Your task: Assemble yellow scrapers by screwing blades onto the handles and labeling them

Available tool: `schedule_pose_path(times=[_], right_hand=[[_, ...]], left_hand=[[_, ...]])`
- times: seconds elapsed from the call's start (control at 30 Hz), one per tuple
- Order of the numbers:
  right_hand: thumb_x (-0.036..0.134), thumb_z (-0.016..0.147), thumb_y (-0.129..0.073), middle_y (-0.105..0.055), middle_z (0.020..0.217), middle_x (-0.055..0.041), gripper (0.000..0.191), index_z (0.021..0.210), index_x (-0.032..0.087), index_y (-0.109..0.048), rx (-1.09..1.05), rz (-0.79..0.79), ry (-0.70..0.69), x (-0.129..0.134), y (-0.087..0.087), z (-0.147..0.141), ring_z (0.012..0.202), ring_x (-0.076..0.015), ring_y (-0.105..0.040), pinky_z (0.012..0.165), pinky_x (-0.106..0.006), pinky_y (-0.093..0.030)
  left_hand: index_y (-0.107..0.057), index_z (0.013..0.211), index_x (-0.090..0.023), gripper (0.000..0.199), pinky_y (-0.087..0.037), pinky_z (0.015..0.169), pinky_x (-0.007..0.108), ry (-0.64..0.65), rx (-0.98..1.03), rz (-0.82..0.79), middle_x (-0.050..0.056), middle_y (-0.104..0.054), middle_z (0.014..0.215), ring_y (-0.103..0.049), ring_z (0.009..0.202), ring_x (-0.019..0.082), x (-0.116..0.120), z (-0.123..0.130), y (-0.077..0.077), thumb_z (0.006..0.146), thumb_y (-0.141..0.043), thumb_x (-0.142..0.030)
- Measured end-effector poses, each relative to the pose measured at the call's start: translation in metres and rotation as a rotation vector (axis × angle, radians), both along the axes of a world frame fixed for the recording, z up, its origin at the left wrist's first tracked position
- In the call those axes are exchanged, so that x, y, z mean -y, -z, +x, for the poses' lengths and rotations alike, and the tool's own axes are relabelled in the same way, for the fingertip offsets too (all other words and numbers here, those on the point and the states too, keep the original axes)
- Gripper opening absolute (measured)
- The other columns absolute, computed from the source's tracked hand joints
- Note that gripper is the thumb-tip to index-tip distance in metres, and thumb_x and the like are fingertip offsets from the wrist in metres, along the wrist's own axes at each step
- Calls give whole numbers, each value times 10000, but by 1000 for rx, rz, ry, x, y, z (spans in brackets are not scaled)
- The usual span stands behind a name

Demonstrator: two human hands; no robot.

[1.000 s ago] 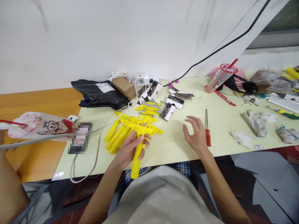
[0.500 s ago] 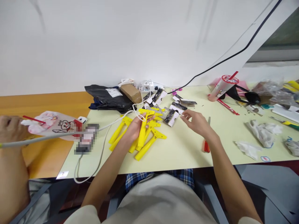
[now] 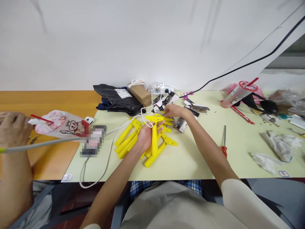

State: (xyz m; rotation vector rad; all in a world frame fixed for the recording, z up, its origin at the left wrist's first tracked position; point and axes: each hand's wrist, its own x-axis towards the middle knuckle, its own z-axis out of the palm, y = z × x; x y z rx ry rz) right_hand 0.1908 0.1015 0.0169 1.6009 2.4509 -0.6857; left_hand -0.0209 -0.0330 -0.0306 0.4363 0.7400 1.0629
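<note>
My left hand (image 3: 145, 137) holds a yellow scraper handle (image 3: 154, 136), its wide head pointing away from me. Under and around it lie several more yellow handles (image 3: 127, 144) in a pile. Just beyond the held handle's head, my right hand (image 3: 173, 110) reaches in with fingers pinched together; what they grip is too small to make out. Black-and-white cards (image 3: 182, 124) lie under and beside my right wrist, with another card (image 3: 170, 98) behind the hand. A white cable (image 3: 143, 112) loops across the pile.
A red screwdriver (image 3: 224, 149) lies to the right, near a tilted drink cup (image 3: 238, 93) and crumpled plastic (image 3: 276, 146). Behind are a black bag (image 3: 116, 100) and a brown box (image 3: 140, 94). At left, another person's hand (image 3: 14, 128) is beside a drink bag (image 3: 59, 124).
My right hand has moved left from the cards to beyond the held handle's head. My left hand has turned the handle more upright in view. The whole view has shifted slightly.
</note>
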Motion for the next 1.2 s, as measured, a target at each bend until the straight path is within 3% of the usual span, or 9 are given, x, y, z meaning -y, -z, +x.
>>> schedule_pose_path(times=[0.13, 0.43, 0.57, 0.7, 0.77, 0.83, 0.9, 0.97, 1.2], right_hand=[[234, 984, -792, -841, 1139, -111, 159, 1123, 155, -796, 26, -22, -13, -7, -1, -7, 962, -229, -759, 717, -262, -477], [150, 962, -697, -801, 1036, -115, 61, 1008, 162, -734, 27, -29, -59, -5, -5, -5, 875, -238, -697, 667, -309, -422], [118, 977, -622, -791, 1071, -132, 115, 1063, 170, -679, -28, 8, -66, -2, -12, -3, 876, -240, -677, 702, -318, -429], [71, 982, -568, -798, 1107, -166, 311, 1283, 148, -576, -53, 2, -40, 3, -19, -3, 876, -267, -691, 720, -330, -449], [120, 1046, -531, -799, 1118, -198, 325, 1371, 122, -532, -9, 8, -28, 4, -17, -4, 875, -293, -702, 724, -349, -455], [274, 1104, -566, -790, 1193, -227, 339, 1403, 115, -541, 19, 14, -42, 4, -13, -7, 932, -316, -726, 752, -360, -477], [455, 1049, -722, -772, 1279, -227, 467, 1371, 138, -604, 54, 5, -70, 2, -7, -10, 1028, -340, -745, 781, -360, -501], [524, 940, -857, -773, 1278, -210, 533, 1289, 160, -682, 112, 2, -101, 0, -1, -12, 1072, -356, -754, 779, -360, -509], [310, 1003, -741, -809, 1109, -192, 178, 1077, 151, -771, 125, 63, -155, -6, 2, -5, 917, -310, -760, 690, -354, -449]], left_hand=[[-733, 1073, -192, 127, -643, 1089, 419, -143, 78, -27, 118, -822, 1217, -776, 1297, 307, -5, -7, 0, 955, -711, -233], [-728, 1258, -174, 273, -686, 1016, 411, -258, 41, -78, 153, -815, 1322, -802, 1259, 309, -11, -16, -4, 995, -684, -230], [-719, 1271, -189, 296, -691, 1000, 404, -257, 7, -67, 141, -818, 1317, -804, 1260, 304, -11, -14, -6, 979, -688, -216], [-719, 1192, -193, 244, -676, 1053, 413, -264, 4, -67, 130, -819, 1310, -781, 1315, 305, -11, -13, -6, 951, -684, -177], [-717, 1120, -193, 177, -672, 1076, 437, -261, 6, -65, 129, -817, 1312, -764, 1349, 317, -11, -12, -3, 948, -678, -181], [-704, 1032, -190, 89, -667, 1092, 443, -256, 9, -57, 128, -816, 1314, -752, 1371, 321, -12, -12, 0, 947, -681, -187], [-689, 970, -188, 27, -657, 1112, 427, -251, 12, -47, 122, -817, 1308, -742, 1388, 314, -12, -13, 3, 943, -693, -189], [-683, 946, -187, 24, -640, 1137, 415, -247, 1, -45, 114, -820, 1298, -738, 1396, 303, -13, -12, 4, 934, -705, -184], [-694, 1000, -173, 65, -629, 1159, 421, -220, 37, -71, 134, -815, 1307, -751, 1366, 298, -16, -6, -1, 938, -678, -164]])
